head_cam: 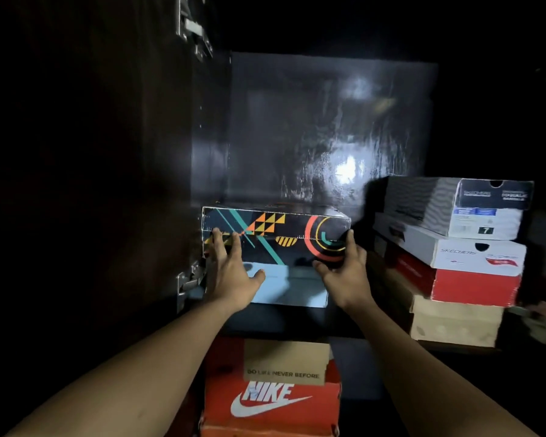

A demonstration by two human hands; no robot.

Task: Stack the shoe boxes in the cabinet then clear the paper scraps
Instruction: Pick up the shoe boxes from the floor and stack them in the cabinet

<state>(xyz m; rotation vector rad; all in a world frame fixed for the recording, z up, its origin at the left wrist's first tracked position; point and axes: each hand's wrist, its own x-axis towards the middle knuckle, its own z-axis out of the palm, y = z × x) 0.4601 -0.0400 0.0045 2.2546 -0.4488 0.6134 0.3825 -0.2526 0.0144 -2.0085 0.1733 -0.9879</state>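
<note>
Both hands are on the patterned black shoe box [275,230]. My left hand [230,272] lies flat against its front near the left end, fingers straight and spread. My right hand [344,266] curls round its right front corner. I see this box resting on a pale blue box [290,290] on the cabinet shelf [281,321], just beside the door hinge [188,280]. Below the shelf, a tan lettered box [284,361] sits on an orange Nike box [271,402]. At the right stands a stack of four: grey Skechers box [438,203], white Skechers box [473,253], red box [473,288], plain cardboard box [454,324].
</note>
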